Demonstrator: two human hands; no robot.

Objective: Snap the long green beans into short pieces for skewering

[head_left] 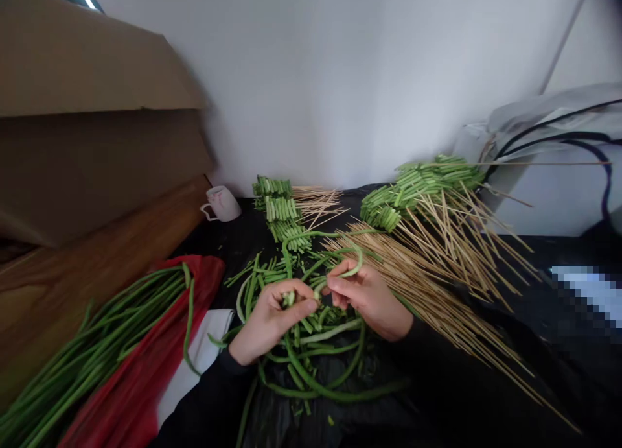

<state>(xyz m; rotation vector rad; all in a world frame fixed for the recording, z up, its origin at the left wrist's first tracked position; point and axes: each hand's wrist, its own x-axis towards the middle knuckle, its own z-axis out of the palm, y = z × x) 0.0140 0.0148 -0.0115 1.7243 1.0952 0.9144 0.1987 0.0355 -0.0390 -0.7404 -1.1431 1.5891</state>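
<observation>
Along the far left, cardboard box: (97, 65) sits over a wooden surface (29, 370), clear of both hands.
Red bag: (140, 357) lies open, long whole beans (116, 325) heaped along it, pointing away from the wearer; one hangs over its right edge.
White mug: (223, 203) stands by the wall, well apart from the work.
Left hand: (275, 318) I find its fingers curled around palmed pieces (288, 299) of bean, thumb and forefinger almost together; whether they also pinch the long strand I cannot tell.
Left stack: (282, 209) cut lengths packed on thin sticks, the bare sticks (318, 203) pointing right, beyond the hands.
Held bean: (352, 270) sits at the right fingertips, its near end in the small space between the two hands. From that grip its axis runs up and rightward, then curls back over, away from the wearer.
Governing relation: I judge it to be this short gap; the strand's end faces the left thumb, its length trails on the far side of the right hand, and the right is the nearer hand.
Loose pieces: (328, 318) lie below the fingertips, among looped whole strands.
Right hand: (374, 302) thumb and forefinger are clamped on the held bean.
Loose sticks: (418, 286) fan out just beyond and to the right of this hand, slanting toward the wearer.
Right stack: (432, 182) larger, piled near the wall, out of contact with either hand.
</observation>
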